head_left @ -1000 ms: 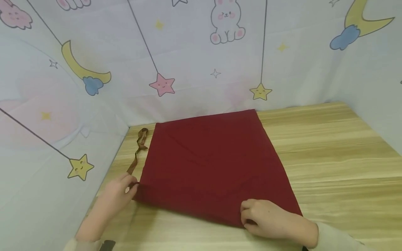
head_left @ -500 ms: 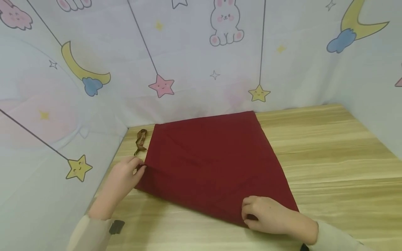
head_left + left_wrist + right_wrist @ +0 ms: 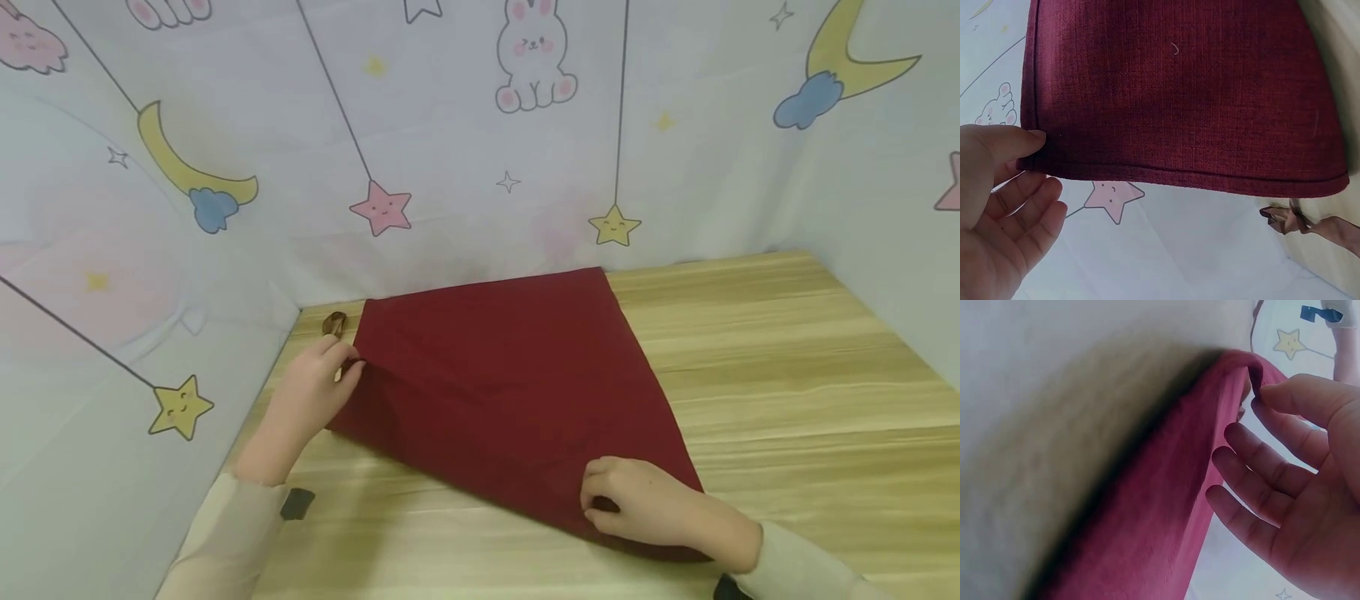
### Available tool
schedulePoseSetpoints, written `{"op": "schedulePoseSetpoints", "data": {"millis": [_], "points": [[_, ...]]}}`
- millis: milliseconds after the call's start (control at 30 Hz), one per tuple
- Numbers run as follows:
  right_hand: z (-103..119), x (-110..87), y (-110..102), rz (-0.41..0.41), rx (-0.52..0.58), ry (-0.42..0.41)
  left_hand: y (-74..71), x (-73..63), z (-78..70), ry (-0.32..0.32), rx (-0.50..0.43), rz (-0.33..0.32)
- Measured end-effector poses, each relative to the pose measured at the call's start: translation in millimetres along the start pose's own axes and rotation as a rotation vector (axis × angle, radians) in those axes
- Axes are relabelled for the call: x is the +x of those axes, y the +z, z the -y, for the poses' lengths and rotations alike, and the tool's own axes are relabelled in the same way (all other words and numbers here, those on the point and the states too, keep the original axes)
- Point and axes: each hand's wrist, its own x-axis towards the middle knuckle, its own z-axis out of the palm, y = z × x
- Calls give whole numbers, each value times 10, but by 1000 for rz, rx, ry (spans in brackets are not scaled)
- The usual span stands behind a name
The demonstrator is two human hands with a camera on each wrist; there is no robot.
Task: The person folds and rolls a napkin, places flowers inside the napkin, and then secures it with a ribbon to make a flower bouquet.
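A dark red cloth [image 3: 495, 375] with hemmed edges lies over the table, its near side lifted and curving. At its left edge my left hand [image 3: 307, 400] pinches a corner; the left wrist view shows the thumb of the left hand [image 3: 1004, 187] on top of that corner of the cloth [image 3: 1179, 106], fingers beneath. Toward the near right, my right hand [image 3: 637, 504] pinches a bit of the cloth. In the right wrist view, the thumb and index finger of the right hand [image 3: 1291, 462] hold a fold of the cloth [image 3: 1154, 494], the other fingers spread loosely.
A brown ribbon [image 3: 1335, 231] lies on the wooden table [image 3: 787, 375] just beyond my left hand, partly hidden by it in the head view. White fabric printed with stars, moons and rabbits [image 3: 532, 58] walls the back and both sides.
My left hand has moved away from me along the left side, carrying the cloth's corner over the far part. My right hand has shifted only slightly. The ribbon is now more covered.
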Motion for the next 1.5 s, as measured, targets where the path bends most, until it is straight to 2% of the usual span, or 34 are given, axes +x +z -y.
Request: {"op": "schedulePoseSetpoints", "data": {"millis": [133,367,500,833,1167,1367,1500], "points": [[-32,-1,-40,6,15,22,24,119,-19,3,-5,-13],[-90,-4,-120,10,16,74,67,353,-80,-60,-11,16],[-129,11,-156,11,12,95,89,479,-101,-65,-19,6],[-266,21,-249,-15,103,92,136,773,-129,-79,-49,26],[-391,10,-265,-74,94,80,217,987,-155,-83,-70,19],[-424,19,-281,-88,98,82,274,1124,-152,-89,-81,39],[-441,16,-294,-87,96,89,320,1237,-168,-104,-82,77]]}}
